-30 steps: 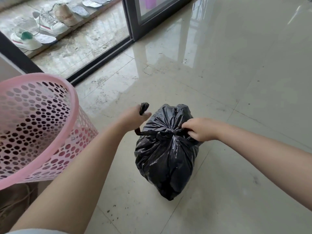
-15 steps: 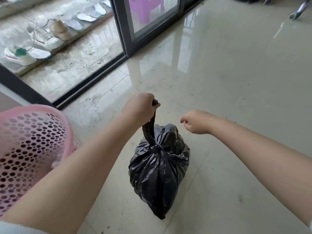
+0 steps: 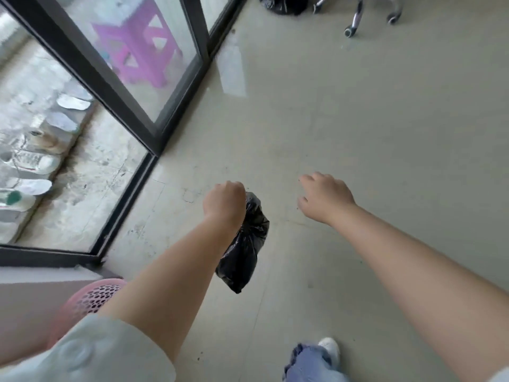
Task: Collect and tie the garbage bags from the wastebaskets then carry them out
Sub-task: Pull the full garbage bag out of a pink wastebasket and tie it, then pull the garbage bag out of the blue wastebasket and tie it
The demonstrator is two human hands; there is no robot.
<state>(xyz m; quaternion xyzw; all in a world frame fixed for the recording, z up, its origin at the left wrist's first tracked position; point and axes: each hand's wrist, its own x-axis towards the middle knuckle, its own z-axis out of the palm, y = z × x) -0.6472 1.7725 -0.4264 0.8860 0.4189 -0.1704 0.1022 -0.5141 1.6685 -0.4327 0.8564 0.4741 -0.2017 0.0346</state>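
A tied black garbage bag (image 3: 245, 249) hangs in the air below my left hand (image 3: 224, 201), which grips its knotted top in a fist. The bag's upper part is hidden behind that hand and wrist. To the right, my right hand (image 3: 323, 198) is held out over the floor with loosely curled fingers and holds nothing. The pink perforated wastebasket (image 3: 91, 301) stands at the lower left, partly behind my left arm. A second black bag (image 3: 283, 4) lies on the floor at the far top edge.
A dark-framed sliding glass door (image 3: 129, 106) runs along the left, with shoes (image 3: 33, 161) and a purple stool (image 3: 140, 51) beyond it. Chair legs with castors (image 3: 355, 20) stand at the top right. My foot in a white shoe (image 3: 329, 348) is at the bottom.
My right hand let go of the bag's knot and moved off to the right. My left hand lifted the bag off the floor, and the view swung away from the wastebasket.
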